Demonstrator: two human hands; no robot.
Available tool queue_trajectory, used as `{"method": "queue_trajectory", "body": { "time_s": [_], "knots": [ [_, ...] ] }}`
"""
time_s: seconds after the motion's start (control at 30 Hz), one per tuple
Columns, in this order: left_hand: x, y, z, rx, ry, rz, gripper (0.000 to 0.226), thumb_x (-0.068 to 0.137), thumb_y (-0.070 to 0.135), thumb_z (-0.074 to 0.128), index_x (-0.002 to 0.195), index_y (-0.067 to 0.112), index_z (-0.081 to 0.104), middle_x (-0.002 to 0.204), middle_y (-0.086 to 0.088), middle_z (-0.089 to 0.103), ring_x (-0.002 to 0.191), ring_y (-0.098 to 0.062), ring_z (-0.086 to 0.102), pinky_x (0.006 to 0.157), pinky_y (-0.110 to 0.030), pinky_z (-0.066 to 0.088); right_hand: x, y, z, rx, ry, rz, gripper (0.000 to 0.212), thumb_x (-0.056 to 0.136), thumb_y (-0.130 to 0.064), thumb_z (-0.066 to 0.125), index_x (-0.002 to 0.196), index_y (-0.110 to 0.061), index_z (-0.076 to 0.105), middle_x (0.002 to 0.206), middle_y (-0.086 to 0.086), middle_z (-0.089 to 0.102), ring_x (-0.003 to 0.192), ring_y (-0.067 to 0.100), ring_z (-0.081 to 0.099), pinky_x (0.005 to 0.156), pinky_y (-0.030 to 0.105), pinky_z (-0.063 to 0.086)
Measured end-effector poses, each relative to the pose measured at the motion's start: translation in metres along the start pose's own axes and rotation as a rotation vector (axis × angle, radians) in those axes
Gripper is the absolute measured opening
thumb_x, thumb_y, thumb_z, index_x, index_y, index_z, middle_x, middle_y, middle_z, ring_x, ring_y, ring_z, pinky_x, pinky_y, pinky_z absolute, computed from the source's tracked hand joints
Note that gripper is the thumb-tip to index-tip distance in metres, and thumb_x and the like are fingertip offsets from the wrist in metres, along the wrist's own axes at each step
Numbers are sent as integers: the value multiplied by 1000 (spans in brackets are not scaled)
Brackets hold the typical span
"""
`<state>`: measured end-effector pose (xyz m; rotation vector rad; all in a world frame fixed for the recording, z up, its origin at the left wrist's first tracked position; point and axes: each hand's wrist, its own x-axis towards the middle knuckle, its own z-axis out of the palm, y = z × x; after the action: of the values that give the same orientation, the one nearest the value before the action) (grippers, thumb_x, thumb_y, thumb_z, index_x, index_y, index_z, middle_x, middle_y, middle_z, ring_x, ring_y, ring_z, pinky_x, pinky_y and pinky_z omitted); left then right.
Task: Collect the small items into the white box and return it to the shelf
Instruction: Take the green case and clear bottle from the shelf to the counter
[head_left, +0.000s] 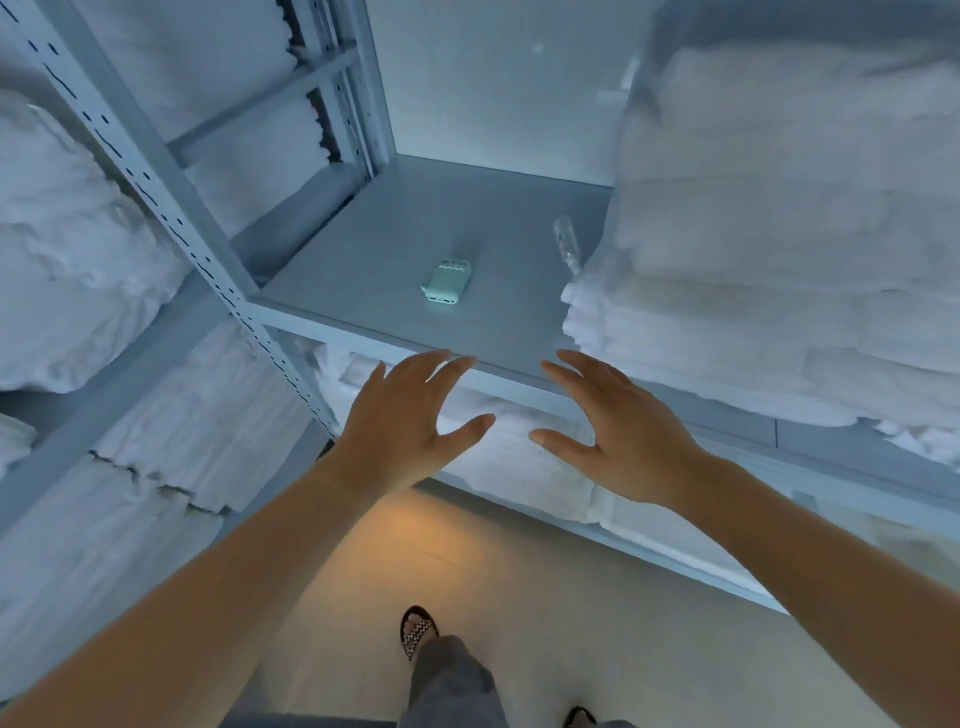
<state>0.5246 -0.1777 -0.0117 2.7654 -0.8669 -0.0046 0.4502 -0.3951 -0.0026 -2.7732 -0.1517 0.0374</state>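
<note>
A small pale green power-bank-like item (447, 286) lies flat on the grey metal shelf (374, 270). Further right, a small clear bottle (566, 243) lies next to the stack of white towels. My left hand (400, 426) and my right hand (618, 431) hover side by side just in front of the shelf's front edge, palms down, fingers spread, holding nothing. No white box is in view.
A tall stack of folded white towels (769, 260) fills the shelf's right side. More white linen (72, 249) fills the left rack and the shelf below (509, 447). A perforated upright post (171, 213) stands at left. The beige floor and my sandalled feet (418, 629) are below.
</note>
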Motion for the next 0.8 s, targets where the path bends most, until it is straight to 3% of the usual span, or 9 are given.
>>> {"method": "queue_trajectory", "body": {
  "time_s": [0.13,0.23,0.37,0.5,0.63,0.8],
  "knots": [
    [41,-34,10,1,-58,50,78,75,72,20,140,30,33,147,1,39,137,-18,33,111,-47,23,47,-5,15,-5,14,60,74,82,-66,35,143,-26,23,153,-1,24,139,19,25,108,40,33],
    [67,-67,13,5,-50,90,77,77,71,22,138,27,37,144,-1,44,133,-21,38,108,-48,32,79,-10,28,14,27,109,69,85,-61,37,143,-27,22,154,-2,23,140,18,24,109,39,31],
    [104,-107,16,-1,-4,133,74,79,67,26,134,20,43,135,-3,52,123,-24,49,98,-41,43,120,-10,47,35,53,178,65,87,-58,38,143,-28,23,153,-3,23,139,17,24,108,39,31],
    [135,-129,32,-59,27,127,73,77,65,27,133,21,43,134,-4,53,115,-25,53,85,-34,44,154,-2,70,70,114,261,61,88,-53,42,141,-27,27,153,-3,25,138,19,26,105,37,32],
    [172,-144,63,-65,9,55,74,76,66,28,134,22,43,138,-3,48,123,-27,47,91,-38,44,189,22,98,67,108,309,60,89,-52,42,141,-26,28,153,0,25,138,20,26,106,38,31],
    [225,-163,106,-66,-13,-14,57,85,51,50,134,23,42,142,-1,42,128,-25,40,98,-41,41,233,58,137,42,93,325,61,89,-50,44,141,-22,30,153,4,26,140,23,22,108,37,28]
  ]
}}
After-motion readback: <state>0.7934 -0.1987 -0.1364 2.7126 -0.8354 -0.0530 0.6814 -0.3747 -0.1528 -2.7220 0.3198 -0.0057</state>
